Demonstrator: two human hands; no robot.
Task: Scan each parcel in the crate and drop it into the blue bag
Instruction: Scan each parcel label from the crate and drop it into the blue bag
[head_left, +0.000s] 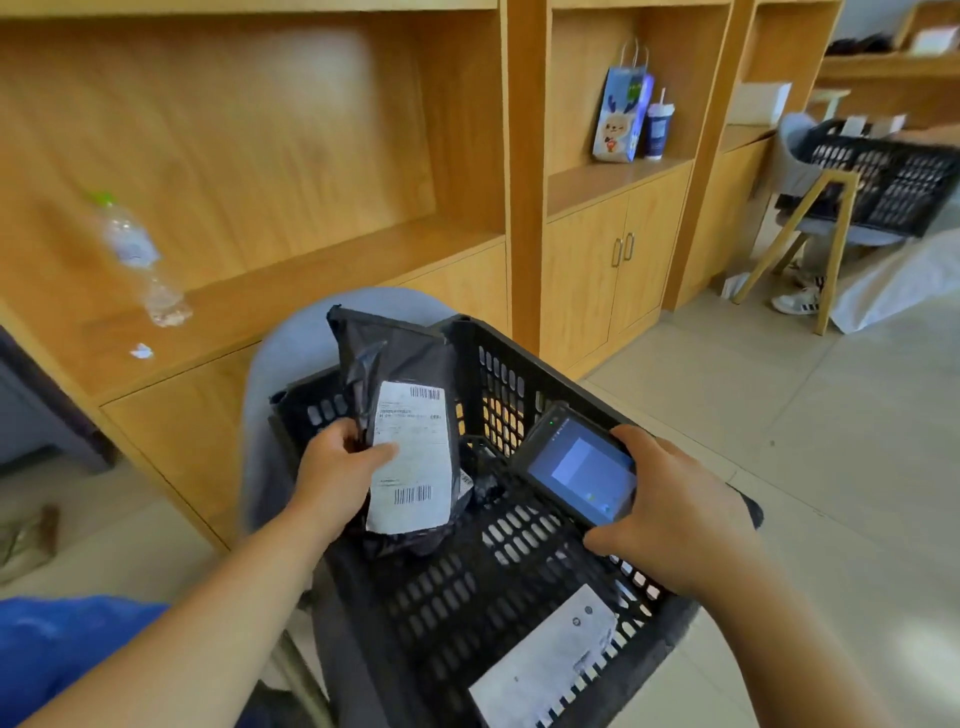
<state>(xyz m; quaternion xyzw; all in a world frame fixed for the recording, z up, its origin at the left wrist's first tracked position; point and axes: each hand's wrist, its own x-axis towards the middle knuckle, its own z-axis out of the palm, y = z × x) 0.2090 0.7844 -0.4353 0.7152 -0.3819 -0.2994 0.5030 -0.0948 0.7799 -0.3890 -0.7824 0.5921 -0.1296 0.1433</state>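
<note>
My left hand (337, 467) grips a black plastic parcel (410, 358) upright over the black crate (519, 395), thumb pressed on its white shipping label (413, 462) with two barcodes. To its right, my right hand (670, 504) holds a handheld scanner (579, 465) with its lit screen facing up, over the crate. Another black parcel (485, 483) lies in the crate behind the held one. A white paper (545, 660) lies at the crate's near end. A patch of the blue bag (62, 654) shows at the bottom left.
The crate rests on a grey chair (291, 353) in front of wooden shelving (322, 270). A clear water bottle (140, 260) stands on the shelf ledge at left. A blue gift bag (621, 111) and cup sit in a shelf at centre. A second black crate (883, 176) sits on another chair at far right.
</note>
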